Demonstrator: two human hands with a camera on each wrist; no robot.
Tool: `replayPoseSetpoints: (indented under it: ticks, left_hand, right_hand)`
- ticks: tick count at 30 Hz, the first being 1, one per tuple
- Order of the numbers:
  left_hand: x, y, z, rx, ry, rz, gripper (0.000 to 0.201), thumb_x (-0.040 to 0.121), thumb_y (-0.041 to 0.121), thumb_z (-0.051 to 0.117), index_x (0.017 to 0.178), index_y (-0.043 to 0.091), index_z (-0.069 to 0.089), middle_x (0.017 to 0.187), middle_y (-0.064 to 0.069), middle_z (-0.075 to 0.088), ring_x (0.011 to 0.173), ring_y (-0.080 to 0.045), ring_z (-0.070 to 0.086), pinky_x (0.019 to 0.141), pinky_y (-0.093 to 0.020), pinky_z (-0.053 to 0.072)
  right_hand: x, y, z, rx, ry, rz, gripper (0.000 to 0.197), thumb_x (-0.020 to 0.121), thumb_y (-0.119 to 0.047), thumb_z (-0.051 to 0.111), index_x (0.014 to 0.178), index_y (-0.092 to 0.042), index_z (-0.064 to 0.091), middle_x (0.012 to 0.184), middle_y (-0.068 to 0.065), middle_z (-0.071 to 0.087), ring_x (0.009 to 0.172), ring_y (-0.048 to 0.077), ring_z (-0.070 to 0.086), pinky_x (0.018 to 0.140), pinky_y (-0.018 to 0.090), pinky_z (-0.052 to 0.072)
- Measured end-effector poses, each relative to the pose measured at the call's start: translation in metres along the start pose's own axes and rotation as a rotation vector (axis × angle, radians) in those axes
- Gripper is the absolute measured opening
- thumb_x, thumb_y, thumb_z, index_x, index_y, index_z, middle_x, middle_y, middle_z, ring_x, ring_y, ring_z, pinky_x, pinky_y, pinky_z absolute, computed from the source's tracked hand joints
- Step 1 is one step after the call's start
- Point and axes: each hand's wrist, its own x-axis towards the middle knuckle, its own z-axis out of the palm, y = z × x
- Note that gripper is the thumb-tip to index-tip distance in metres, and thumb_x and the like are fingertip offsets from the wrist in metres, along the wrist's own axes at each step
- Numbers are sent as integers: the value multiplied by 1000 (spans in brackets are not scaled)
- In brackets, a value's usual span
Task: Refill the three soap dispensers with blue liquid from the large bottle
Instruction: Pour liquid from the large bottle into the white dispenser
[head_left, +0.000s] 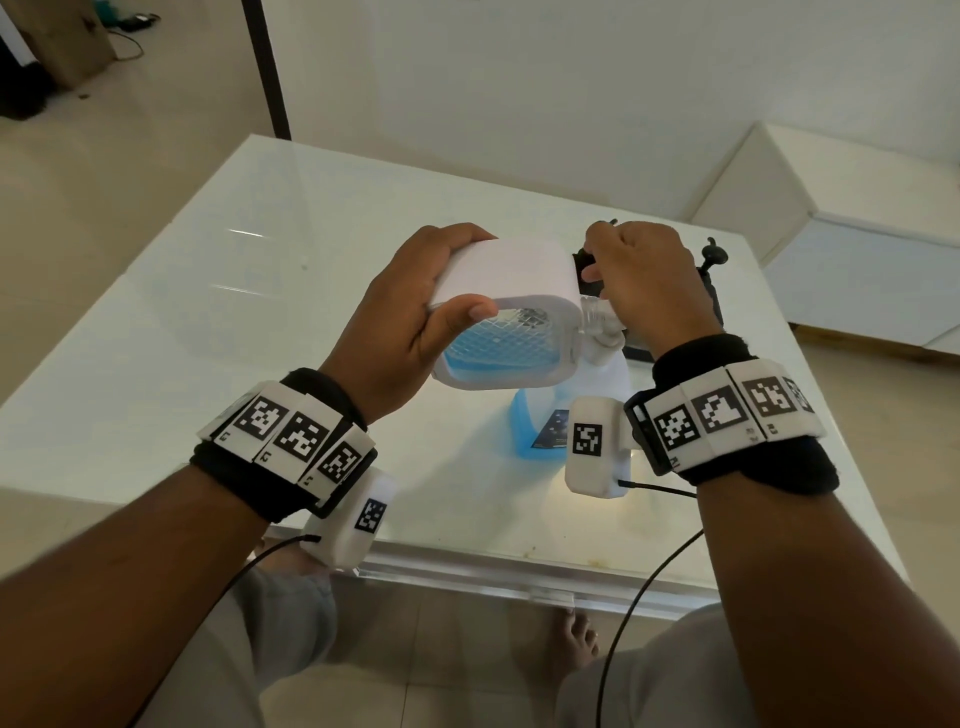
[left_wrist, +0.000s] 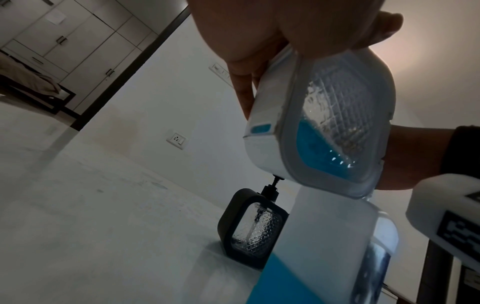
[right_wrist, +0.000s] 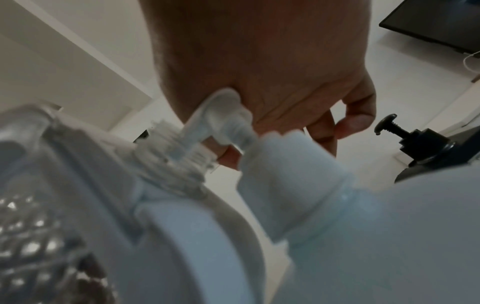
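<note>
left grip: left hand (head_left: 415, 317) wraps white dispenser (head_left: 511, 291), held tilted on its side above large bottle (head_left: 540, 421), partly blue inside
right grip: right hand (head_left: 644, 283) pinches white pump (right_wrist: 221, 117) at dispenser's clear threaded neck
large bottle: upright on table (head_left: 208, 322), directly below dispenser, blue liquid low
obstacles: black dispenser (left_wrist: 253, 228) just behind bottle; second black pump (head_left: 709, 257) behind right hand
room: bare table left of bottle; near edge close under wrists
</note>
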Motion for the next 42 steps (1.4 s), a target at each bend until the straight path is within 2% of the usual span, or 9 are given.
replayPoseSetpoints:
  ticks: [5, 9, 14, 21, 25, 29, 33, 38, 42]
  left_hand:
    - [0, -1, 2, -9, -2, -14, 75, 90, 68, 31, 129, 6, 47, 119, 3, 50, 106, 10, 45, 91, -7, 35]
    - [-1, -2, 1, -3, -3, -11, 76, 90, 68, 30, 129, 5, 47, 119, 2, 50, 106, 9, 45, 91, -7, 34]
    - [0, 1, 1, -5, -6, -4, 74, 91, 68, 31, 129, 7, 47, 118, 3, 50, 105, 10, 45, 91, -7, 35]
    - [0, 0, 1, -20, -11, -15, 76, 90, 68, 30, 129, 6, 47, 119, 2, 51, 106, 8, 46, 90, -7, 35]
    - [0, 0, 2, -17, -9, -20, 77, 90, 69, 30, 130, 5, 47, 118, 2, 51, 105, 7, 47, 90, -6, 35]
    - [-1, -2, 1, -20, -5, -18, 71, 91, 66, 31, 129, 8, 47, 118, 2, 51, 105, 3, 47, 90, -8, 35]
    - [0, -1, 1, -14, -12, -13, 70, 91, 66, 32, 129, 8, 47, 117, 3, 51, 105, 5, 47, 90, -8, 35]
    - [0, 1, 1, -26, -14, -20, 73, 91, 67, 31, 130, 7, 47, 118, 1, 51, 105, 1, 48, 89, -8, 36]
    - [-1, 1, 1, -17, -24, -25, 78, 90, 70, 30, 130, 5, 46, 119, 2, 50, 106, 4, 47, 89, -7, 35]
  right_hand:
    - [0, 0, -1, -12, -18, 14, 54, 79, -42, 36, 100, -3, 67, 100, 16, 71, 95, 34, 66, 90, 52, 50]
    - [-1, -1, 0, -36, -55, 58, 58, 74, -45, 30, 98, -7, 68, 99, 11, 72, 96, 30, 65, 94, 50, 48]
    - [-2, -1, -1, -83, -85, 72, 43, 85, -39, 33, 95, -15, 68, 99, 4, 70, 95, 25, 63, 93, 45, 46]
    - [-1, -2, 0, -42, -23, 37, 46, 79, -38, 38, 94, -8, 69, 95, 9, 73, 92, 28, 68, 91, 48, 50]
    - [2, -1, -3, -39, -6, 5, 44, 80, -36, 41, 97, -7, 69, 94, 10, 73, 91, 31, 67, 91, 50, 51]
    - [3, 3, -3, -94, -58, 24, 43, 86, -34, 37, 102, -8, 67, 100, 11, 72, 95, 29, 66, 94, 49, 48]
    - [3, 4, -1, -182, -148, 16, 43, 85, -33, 29, 101, -13, 65, 104, 8, 67, 99, 30, 61, 96, 52, 44]
    - [2, 9, 3, -192, -168, -63, 57, 76, -41, 24, 106, -11, 63, 108, 17, 65, 102, 41, 60, 91, 58, 48]
    - [6, 9, 2, -23, -114, 6, 53, 72, -42, 32, 97, -8, 65, 95, 7, 71, 96, 30, 65, 94, 55, 47]
